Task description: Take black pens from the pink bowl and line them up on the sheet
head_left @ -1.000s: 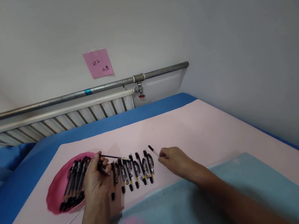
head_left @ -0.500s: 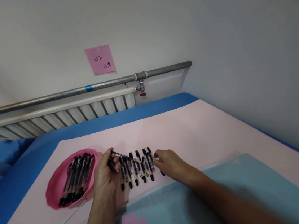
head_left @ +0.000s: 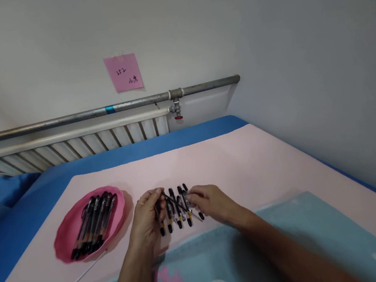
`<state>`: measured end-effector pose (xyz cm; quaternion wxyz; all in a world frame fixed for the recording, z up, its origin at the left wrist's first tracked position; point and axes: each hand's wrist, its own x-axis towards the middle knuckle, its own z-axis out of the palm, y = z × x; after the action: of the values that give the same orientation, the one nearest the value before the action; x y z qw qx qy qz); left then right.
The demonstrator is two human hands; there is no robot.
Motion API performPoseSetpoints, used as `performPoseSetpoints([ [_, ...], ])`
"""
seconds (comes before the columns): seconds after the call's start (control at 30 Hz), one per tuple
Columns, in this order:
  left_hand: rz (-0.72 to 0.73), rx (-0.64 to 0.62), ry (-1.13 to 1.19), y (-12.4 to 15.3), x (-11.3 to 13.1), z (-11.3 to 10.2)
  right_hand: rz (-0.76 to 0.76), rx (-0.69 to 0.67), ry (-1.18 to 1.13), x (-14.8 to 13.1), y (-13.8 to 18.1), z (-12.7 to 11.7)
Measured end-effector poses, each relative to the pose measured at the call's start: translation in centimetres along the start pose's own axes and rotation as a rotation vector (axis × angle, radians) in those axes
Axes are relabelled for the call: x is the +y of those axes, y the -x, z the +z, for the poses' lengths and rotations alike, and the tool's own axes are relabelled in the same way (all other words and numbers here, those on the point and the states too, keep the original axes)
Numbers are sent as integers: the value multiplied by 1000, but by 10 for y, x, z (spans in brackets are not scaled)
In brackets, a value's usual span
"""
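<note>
So the left hand (head_left: 147, 214) has a thin dark rod (head_left: 172, 202) pinched between thumb and fingers, slanting over a row of clear-barrelled, black-ended plastic pens (head_left: 179, 224) right under the fingertips. The right hand (head_left: 214, 202) is curled at the row's far end; can't tell if it's gripping anything. I'd call it partway: a bunch of dark, slim pens (head_left: 92, 228) sits in the wavy-rimmed pink bowl (head_left: 58, 244) left of the fingers, while that row's still out on the smooth pale-pink sheet (head_left: 218, 164).

Beyond the pens (head_left: 178, 217) the pink sheet (head_left: 218, 162) lies open, but leftward the bowl (head_left: 71, 221) blocks the way.
</note>
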<state>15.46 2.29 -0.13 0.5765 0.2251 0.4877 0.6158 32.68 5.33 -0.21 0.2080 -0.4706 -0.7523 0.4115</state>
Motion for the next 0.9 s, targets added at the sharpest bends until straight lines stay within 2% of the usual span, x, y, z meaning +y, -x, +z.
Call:
performPoseSetpoints([
  [0.1, -1, -20, -54, 3, -5, 7, -5, -128, -142, -13, 5, 1],
  [0.2, -2, -32, -49, 5, -5, 10, 40, -95, -142, -14, 6, 0],
  [0.37, -30, 8, 2, 2, -2, 5, 169, 69, 129, 5, -2, -8],
  [0.47, -71, -12, -4, 1, -1, 5, 186, 72, 277, 14, -6, -7],
  [0.6, -102, 12, 11, 3, 1, 9, 159, 52, 297, 17, -7, -2],
  [0.7, -147, 54, 15, 5, 3, 13, 91, 101, 283, 15, -5, -3],
  [0.8, -180, 51, 46, 7, 1, 16, 38, 170, 178, 9, -1, -2],
  [0.9, -187, 3, 102, 11, -4, 21, -62, 180, 22, -1, 3, 5],
])
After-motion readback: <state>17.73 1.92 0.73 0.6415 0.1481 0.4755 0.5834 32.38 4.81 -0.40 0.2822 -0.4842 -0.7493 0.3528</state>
